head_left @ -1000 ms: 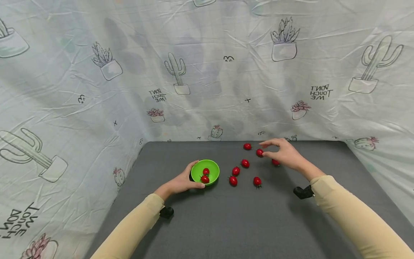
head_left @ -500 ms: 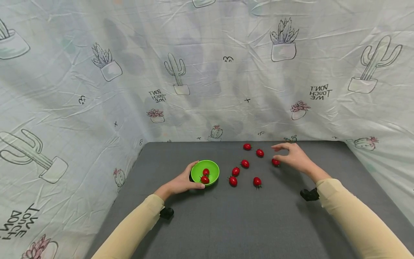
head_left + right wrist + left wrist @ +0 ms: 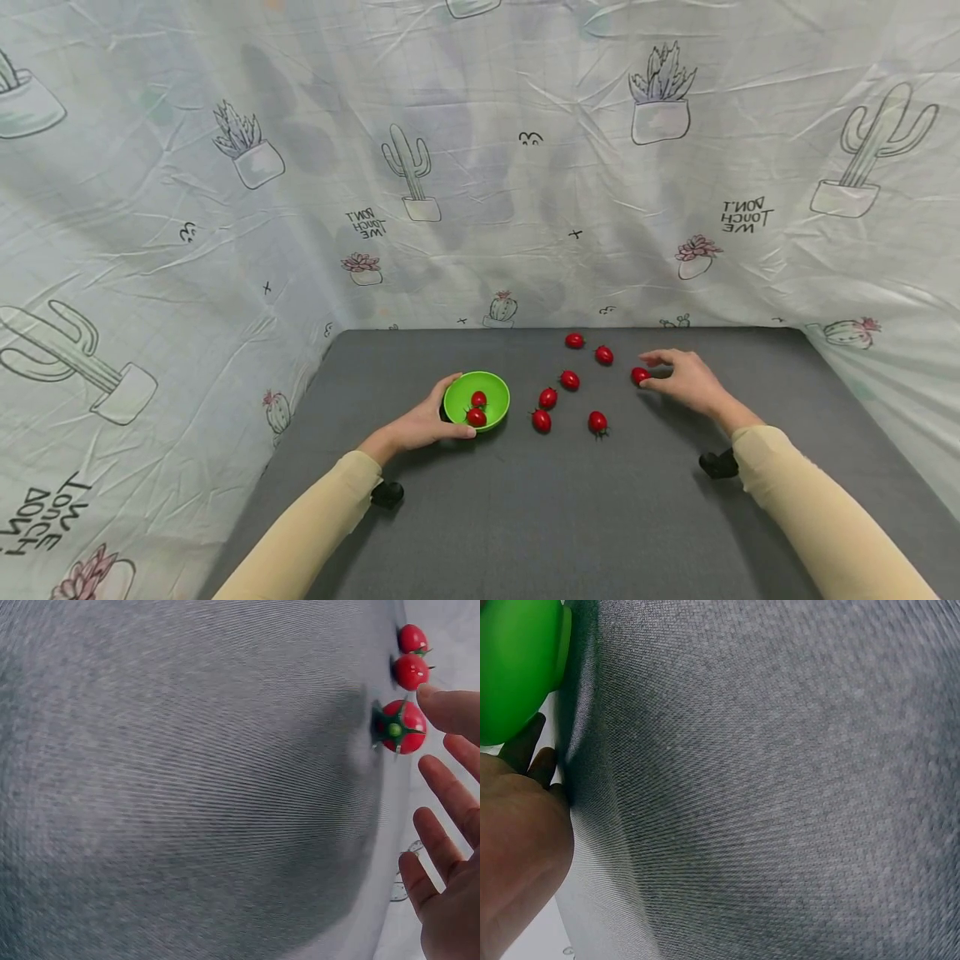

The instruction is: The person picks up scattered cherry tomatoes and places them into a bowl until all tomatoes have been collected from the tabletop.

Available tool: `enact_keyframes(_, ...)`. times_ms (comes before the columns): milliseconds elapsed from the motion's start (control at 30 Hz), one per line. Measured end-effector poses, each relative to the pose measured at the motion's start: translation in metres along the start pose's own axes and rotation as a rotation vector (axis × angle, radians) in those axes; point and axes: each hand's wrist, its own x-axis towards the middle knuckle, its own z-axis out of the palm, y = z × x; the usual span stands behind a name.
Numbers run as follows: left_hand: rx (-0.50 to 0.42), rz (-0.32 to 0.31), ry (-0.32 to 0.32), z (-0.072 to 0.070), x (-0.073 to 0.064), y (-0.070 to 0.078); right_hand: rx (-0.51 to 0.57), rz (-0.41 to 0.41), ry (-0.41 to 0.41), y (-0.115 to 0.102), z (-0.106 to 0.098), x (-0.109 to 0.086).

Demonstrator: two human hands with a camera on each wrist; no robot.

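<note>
On the left of the head view, my left hand (image 3: 422, 422) holds the side of a green bowl (image 3: 498, 395), thumb at the near rim and fingers round the far side. Two red cherry tomatoes lie in the bowl, one a tomato (image 3: 476, 417) with green leaves. The left wrist view has the bowl (image 3: 514, 667) at its upper left, beside the hand (image 3: 521, 847). My right hand (image 3: 690, 382) reaches to a cherry tomato (image 3: 640, 376), thumb and fingers parted about it. From the right wrist, this tomato (image 3: 403, 727) sits just past the spread fingertips, its green stem end showing.
Several more cherry tomatoes lie on the dark grey table (image 3: 555, 517) between bowl and right hand, among them a tomato (image 3: 597, 422) nearest the front and a tomato (image 3: 574, 340) by the back edge. A cactus-print cloth (image 3: 480, 167) hangs behind and at the sides.
My right hand has moved right and lower, away from a tomato near the back to the rightmost one, which stays in place. The left hand and bowl have kept still.
</note>
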Motion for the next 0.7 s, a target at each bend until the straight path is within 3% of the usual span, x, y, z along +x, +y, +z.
enact_keyframes(700,0.003,-0.007,0.003,0.002,-0.001,0.000,-0.021,0.026,0.058,0.006,0.015,-0.001)
